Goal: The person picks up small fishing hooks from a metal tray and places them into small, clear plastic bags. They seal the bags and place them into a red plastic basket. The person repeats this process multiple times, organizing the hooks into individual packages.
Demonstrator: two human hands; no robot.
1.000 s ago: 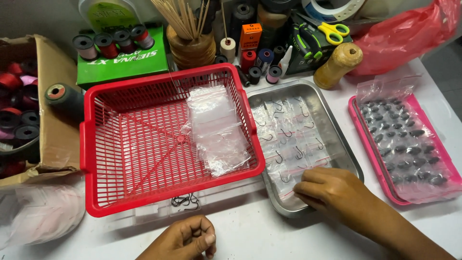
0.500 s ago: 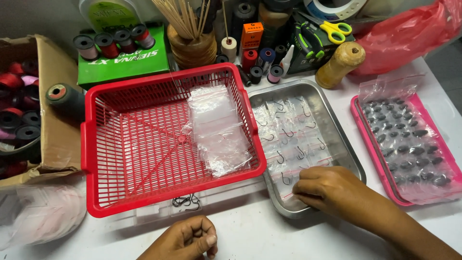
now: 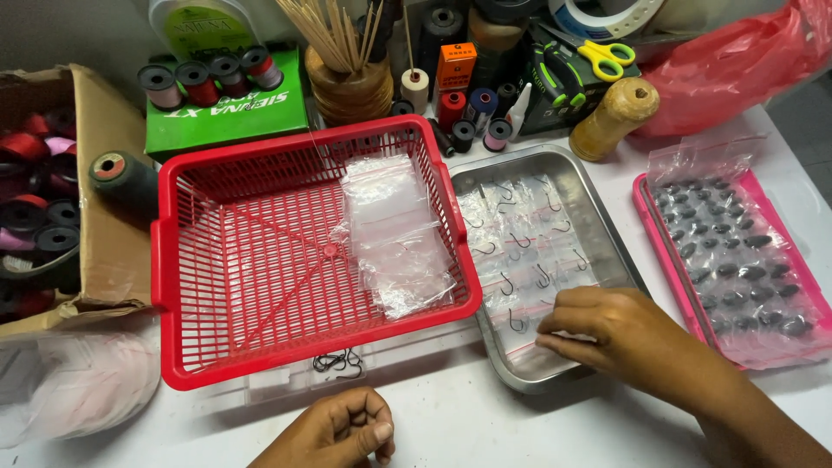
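Observation:
My right hand (image 3: pixel 607 328) rests in the near end of a steel tray (image 3: pixel 598 199), fingertips on one of the small clear zip bags (image 3: pixel 520 251) with fish hooks that line it. Whether the fingers grip a bag I cannot tell. My left hand (image 3: pixel 342 429) lies on the white table at the bottom edge, curled into a loose fist, with nothing visible in it. Just beyond it a few loose black hooks (image 3: pixel 338 362) sit in a clear lid. A red plastic basket (image 3: pixel 251 260) holds a stack of clear bags (image 3: pixel 394 234).
A pink tray (image 3: pixel 667 269) of dark oval sinkers under plastic stands at the right. A cardboard box (image 3: pixel 95 243) of thread spools is at the left. Along the back are a green box, spools, a wooden stick holder, yellow scissors (image 3: pixel 598 54), a twine bobbin and a red bag.
My right hand has shifted slightly right and farther into the steel tray over the bags. The left hand stays curled in place. The view has drifted a little.

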